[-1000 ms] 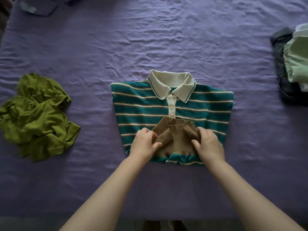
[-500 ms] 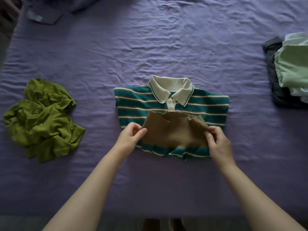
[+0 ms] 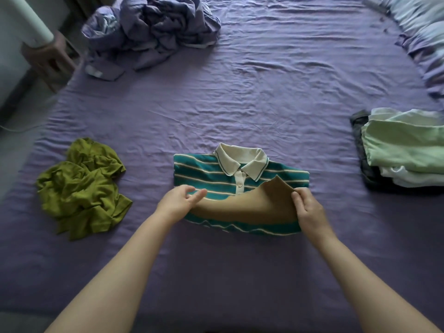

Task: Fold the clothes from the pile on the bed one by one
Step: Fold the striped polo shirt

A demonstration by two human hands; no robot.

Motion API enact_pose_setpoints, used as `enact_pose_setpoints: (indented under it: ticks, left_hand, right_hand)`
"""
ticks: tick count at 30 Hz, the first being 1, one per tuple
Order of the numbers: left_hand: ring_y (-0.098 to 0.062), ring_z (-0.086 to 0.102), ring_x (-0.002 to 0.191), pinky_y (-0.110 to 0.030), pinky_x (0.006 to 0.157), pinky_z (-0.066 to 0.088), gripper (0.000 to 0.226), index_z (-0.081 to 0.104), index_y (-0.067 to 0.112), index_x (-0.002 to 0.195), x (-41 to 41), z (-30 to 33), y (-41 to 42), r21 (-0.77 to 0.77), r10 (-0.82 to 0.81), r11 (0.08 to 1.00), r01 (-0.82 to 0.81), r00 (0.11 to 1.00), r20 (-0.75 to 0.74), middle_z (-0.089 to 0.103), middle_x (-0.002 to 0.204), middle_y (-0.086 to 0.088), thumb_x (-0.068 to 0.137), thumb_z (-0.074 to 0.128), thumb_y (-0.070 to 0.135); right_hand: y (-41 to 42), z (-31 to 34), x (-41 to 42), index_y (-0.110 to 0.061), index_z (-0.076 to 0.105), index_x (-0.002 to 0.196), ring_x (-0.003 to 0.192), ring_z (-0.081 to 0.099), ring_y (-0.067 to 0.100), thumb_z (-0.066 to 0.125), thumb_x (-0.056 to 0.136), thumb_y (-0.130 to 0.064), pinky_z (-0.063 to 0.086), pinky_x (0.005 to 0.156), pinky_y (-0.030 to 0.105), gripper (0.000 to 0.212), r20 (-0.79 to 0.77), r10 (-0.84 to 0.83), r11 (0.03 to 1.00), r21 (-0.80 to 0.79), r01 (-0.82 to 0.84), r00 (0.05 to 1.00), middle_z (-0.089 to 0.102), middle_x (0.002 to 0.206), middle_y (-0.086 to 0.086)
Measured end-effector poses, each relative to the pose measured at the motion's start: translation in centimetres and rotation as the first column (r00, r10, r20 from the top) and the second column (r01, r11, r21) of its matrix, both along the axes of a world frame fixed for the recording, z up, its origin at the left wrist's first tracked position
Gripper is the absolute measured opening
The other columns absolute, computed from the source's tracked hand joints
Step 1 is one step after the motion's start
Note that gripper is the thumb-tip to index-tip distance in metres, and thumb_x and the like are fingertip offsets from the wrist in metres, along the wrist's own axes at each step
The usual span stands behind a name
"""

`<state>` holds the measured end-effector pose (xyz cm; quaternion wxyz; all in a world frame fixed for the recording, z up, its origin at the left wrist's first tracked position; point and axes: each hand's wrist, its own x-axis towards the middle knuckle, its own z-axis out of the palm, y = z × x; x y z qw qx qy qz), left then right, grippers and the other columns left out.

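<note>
The right hand (image 3: 310, 207) was closed in a pinch on the right corner of the tan flap (image 3: 252, 205), the turned-up lower part of the striped polo shirt (image 3: 204, 173). The left hand (image 3: 179, 200) was seen loosely open at the flap's left end, fingers extended and touching the cloth; a firm grip there could not be confirmed. The shirt was laid collar-up near the middle of the bed (image 3: 240, 92), with the flap raised higher on the right than on the left.

For a neat fold, it was judged that both corners should be taken evenly, the flap drawn taut and level, and its edge laid parallel to the stripes just below the collar (image 3: 240, 159), then smoothed flat.

A crumpled green garment (image 3: 81, 186) was left unfolded to the left, apart from the shirt. A folded stack (image 3: 403, 150) was set well apart on the right. Open sheet was available on every side of the shirt, and the bed's near edge lay below the forearms.
</note>
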<state>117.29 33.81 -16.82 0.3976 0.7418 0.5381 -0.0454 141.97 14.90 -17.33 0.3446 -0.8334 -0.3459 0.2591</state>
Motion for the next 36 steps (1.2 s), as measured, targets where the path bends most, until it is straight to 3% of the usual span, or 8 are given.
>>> enact_pose_setpoints:
  ticks: [4, 7, 12, 15, 19, 26, 33, 36]
  left_hand:
    - [-0.014, 0.057, 0.075, -0.018, 0.063, 0.042, 0.008, 0.069, 0.013, 0.085, 0.4, -0.2, -0.4, -0.24, 0.076, 0.97, -0.05, 0.992, 0.1, 0.064, 0.08, -0.004, 0.081, 0.074, 0.017]
    - [-0.016, 0.057, 0.086, -0.019, 0.069, 0.046, 0.027, 0.059, 0.015, 0.087, -0.5, -0.8, -0.2, -0.286, 0.151, 0.956, -0.069, 0.95, 0.275, 0.061, 0.091, -0.005, 0.075, 0.073, -0.005]
    - [-0.014, 0.052, 0.096, -0.028, 0.089, 0.044, 0.073, 0.036, 0.031, 0.139, -1.1, -2.3, 2.7, -0.185, -0.168, 0.963, 0.197, 0.973, 0.159, 0.052, 0.106, -0.001, 0.08, 0.074, 0.012]
    - [-0.016, 0.056, 0.098, -0.027, 0.081, 0.046, 0.042, 0.054, 0.023, 0.121, 0.9, -3.0, 4.9, 0.031, -0.21, 0.978, 0.209, 0.977, 0.03, 0.057, 0.101, 0.006, 0.082, 0.072, 0.023]
    - [-0.006, 0.049, 0.068, -0.013, 0.058, 0.038, 0.019, 0.053, 0.018, 0.091, 4.0, -4.2, 7.5, 0.017, -0.076, 0.997, 0.074, 0.978, 0.196, 0.052, 0.076, 0.009, 0.084, 0.07, 0.017]
    - [-0.018, 0.057, 0.102, -0.039, 0.094, 0.047, 0.079, 0.013, 0.028, 0.15, 7.5, -9.0, 10.9, -0.069, -0.124, 0.989, 0.127, 0.991, 0.049, 0.056, 0.11, 0.001, 0.089, 0.064, 0.025]
    - [-0.023, 0.057, 0.071, -0.041, 0.053, 0.05, 0.073, 0.013, 0.039, 0.149, 6.7, -11.6, 10.4, 0.37, -0.343, 0.866, 0.335, 0.938, -0.046, 0.048, 0.114, -0.006, 0.094, 0.051, 0.009]
    - [-0.026, 0.054, 0.104, -0.038, 0.07, 0.051, 0.063, 0.028, 0.025, 0.149, 7.0, -11.9, 10.1, 0.375, -0.332, 0.851, 0.369, 0.929, -0.16, 0.044, 0.132, -0.011, 0.093, 0.057, 0.018]
  right_hand:
    - [0.5, -0.4, -0.2, -0.018, 0.051, 0.09, 0.077, 0.051, 0.022, 0.044, 0.099, -0.021, 0.026, 0.06, 0.028, 0.013, -0.054, -0.011, 1.0, 0.007, 0.012, 0.998, 0.057, 0.082, 0.006]
    - [0.5, -1.1, -0.2, -0.018, 0.053, 0.091, 0.077, 0.052, 0.022, 0.045, 0.099, -0.019, 0.027, 0.06, 0.027, 0.011, -0.042, 0.02, 0.999, -0.027, -0.021, 0.999, 0.059, 0.084, 0.006]
    - [0.9, -2.5, 1.4, -0.024, 0.048, 0.094, 0.079, 0.057, 0.03, 0.04, 0.1, -0.026, 0.035, 0.065, 0.033, 0.01, -0.008, 0.153, 0.972, -0.181, -0.152, 0.988, 0.058, 0.082, 0.005]
    - [2.8, -3.1, 2.3, -0.014, 0.052, 0.103, 0.077, 0.06, 0.038, 0.038, 0.1, -0.027, 0.036, 0.061, 0.037, 0.019, 0.094, 0.089, 0.981, -0.178, -0.071, 0.992, 0.059, 0.079, 0.01]
    - [6.9, -3.9, 3.5, -0.01, 0.051, 0.107, 0.068, 0.053, 0.034, 0.035, 0.101, -0.024, 0.03, 0.059, 0.036, 0.023, 0.159, -0.056, 0.992, -0.105, 0.073, 0.986, 0.052, 0.073, 0.007]
    - [11.3, -8.5, 5.2, -0.019, 0.039, 0.13, 0.093, 0.06, 0.032, 0.053, 0.094, -0.031, 0.042, 0.072, 0.04, 0.041, 0.178, 0.001, 0.93, -0.361, 0.065, 0.984, 0.063, 0.1, 0.003]
    - [10.5, -10.1, 5.7, -0.009, 0.054, 0.112, 0.082, 0.057, 0.038, 0.044, 0.097, -0.016, 0.044, 0.063, 0.042, 0.019, 0.359, -0.02, 0.944, -0.3, 0.135, 0.933, 0.061, 0.106, 0.014]
    - [10.5, -9.4, 6.1, -0.012, 0.052, 0.109, 0.083, 0.061, 0.035, 0.045, 0.098, -0.03, 0.042, 0.063, 0.038, 0.022, 0.26, 0.01, 0.935, -0.346, 0.083, 0.966, 0.066, 0.096, 0.011]
